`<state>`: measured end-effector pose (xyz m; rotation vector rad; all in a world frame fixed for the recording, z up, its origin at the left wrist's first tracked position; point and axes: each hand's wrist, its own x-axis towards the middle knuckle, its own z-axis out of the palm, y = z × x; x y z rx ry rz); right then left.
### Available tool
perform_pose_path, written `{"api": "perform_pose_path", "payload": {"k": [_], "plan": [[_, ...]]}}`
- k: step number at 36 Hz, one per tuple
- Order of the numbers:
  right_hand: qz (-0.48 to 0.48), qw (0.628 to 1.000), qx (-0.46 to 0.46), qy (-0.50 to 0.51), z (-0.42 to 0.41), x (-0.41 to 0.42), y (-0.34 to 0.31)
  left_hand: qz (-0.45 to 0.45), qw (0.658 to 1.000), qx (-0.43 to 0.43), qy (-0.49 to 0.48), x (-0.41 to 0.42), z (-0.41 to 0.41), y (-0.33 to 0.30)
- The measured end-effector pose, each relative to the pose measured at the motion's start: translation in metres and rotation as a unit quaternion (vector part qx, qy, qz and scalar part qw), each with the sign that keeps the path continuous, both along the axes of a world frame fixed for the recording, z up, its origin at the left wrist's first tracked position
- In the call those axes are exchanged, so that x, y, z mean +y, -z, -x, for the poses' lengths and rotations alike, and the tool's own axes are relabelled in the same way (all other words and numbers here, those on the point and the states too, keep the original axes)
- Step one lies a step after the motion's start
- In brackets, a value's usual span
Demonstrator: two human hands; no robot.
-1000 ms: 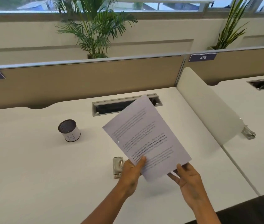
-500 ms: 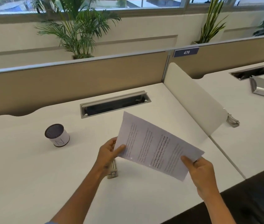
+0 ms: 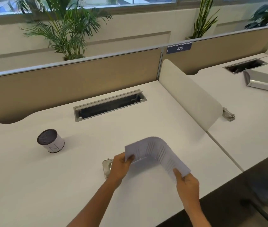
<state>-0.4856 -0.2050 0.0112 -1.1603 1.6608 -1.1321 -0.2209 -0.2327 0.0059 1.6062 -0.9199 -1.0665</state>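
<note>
White printed sheet (image 3: 156,153) arches between left hand (image 3: 119,167) and right hand (image 3: 186,184), each pinching an end

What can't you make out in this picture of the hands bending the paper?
Head view throughout.
Print on the bent sheet: too blurred to read.
Small metal object: partly hidden by the left hand, kind unclear.
Silvery item on the next desk: cut off by the right edge.
</note>
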Motion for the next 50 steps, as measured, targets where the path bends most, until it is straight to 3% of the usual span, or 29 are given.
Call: {"api": "perform_pose_path", "payload": {"k": [8, 13, 18, 24, 32, 36, 50], "plan": [[-0.001, 0.998, -0.037, 0.041, -0.005, 0.007, -0.010, 0.033, 0.998, -0.044, 0.008, -0.001, -0.005, 0.004], [-0.053, 0.997, 0.000, 0.050, -0.003, 0.002, 0.016, -0.022, 0.991, -0.126, 0.038, -0.006, -0.007, 0.020], [-0.058, 0.995, -0.037, 0.068, -0.001, -0.007, 0.004, 0.030, 0.978, -0.198, 0.051, -0.028, -0.017, 0.005], [-0.100, 0.987, -0.104, 0.074, 0.008, -0.016, 0.000, 0.016, 0.994, -0.108, 0.016, -0.063, -0.029, -0.011], [-0.124, 0.969, -0.184, 0.112, 0.017, -0.026, 0.014, -0.099, 0.990, 0.098, 0.019, -0.081, 0.000, -0.008], [-0.128, 0.960, -0.216, 0.123, 0.014, -0.037, 0.020, -0.160, 0.977, 0.128, 0.063, -0.078, 0.036, -0.002], [-0.153, 0.948, -0.234, 0.154, 0.031, -0.093, 0.042, -0.165, 0.971, 0.140, 0.098, -0.089, 0.117, 0.020]]}}
